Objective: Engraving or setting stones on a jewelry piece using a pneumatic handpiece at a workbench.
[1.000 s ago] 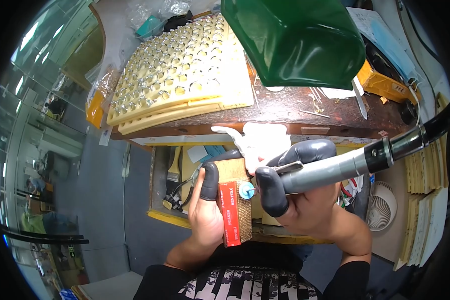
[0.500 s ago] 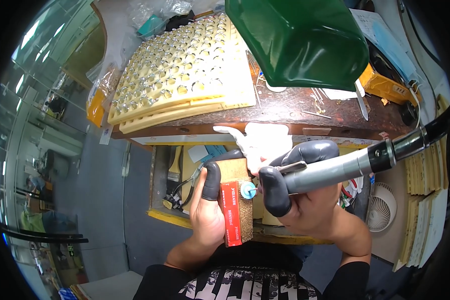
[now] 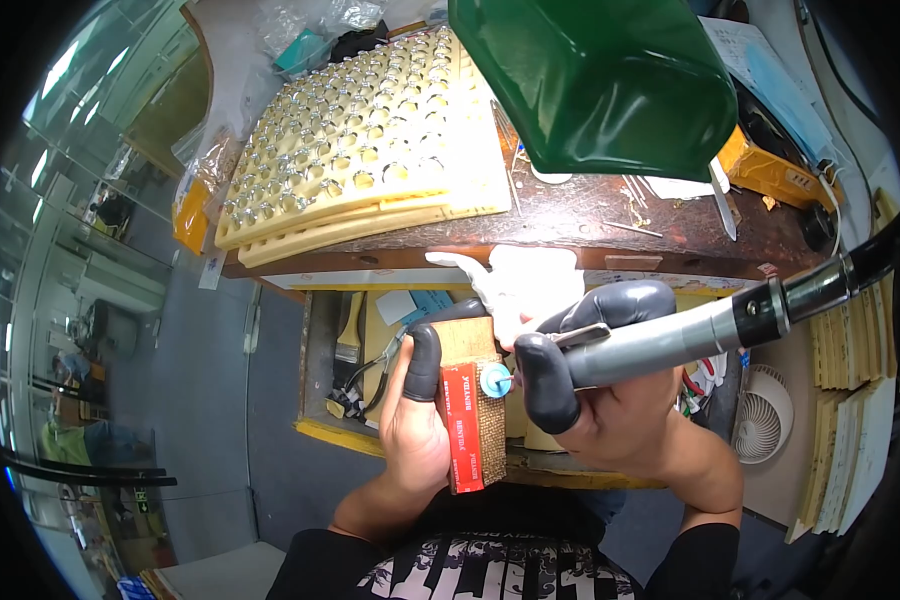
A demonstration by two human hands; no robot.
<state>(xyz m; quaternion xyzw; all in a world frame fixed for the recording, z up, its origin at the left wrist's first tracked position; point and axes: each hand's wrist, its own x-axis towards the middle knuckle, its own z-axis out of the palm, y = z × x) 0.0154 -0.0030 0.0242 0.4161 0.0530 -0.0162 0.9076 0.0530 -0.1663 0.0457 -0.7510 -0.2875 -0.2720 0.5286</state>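
My left hand, with black finger covers, is closed round a brown block banded with red tape. The block has a rough, woven-looking brown side. In my right hand, also in black finger covers, lies a grey rotary handpiece with a black cable end. A small light-blue disc on its thin shaft sits against or very close to the block's rough edge; contact cannot be made out. A flat metal strip shows between my right fingers. Behind my hands, a white-wrapped piece juts from the bench edge.
Stacked cream trays of silver rings stand on the bench at the left. A green plastic hood overhangs the back. Thin tools and a blade lie at right. Below is an open drawer with pliers and a brush; a white fan stands right.
Almost nothing differs; the handpiece and blue disc have shifted very slightly against the block, which my left hand keeps in place.
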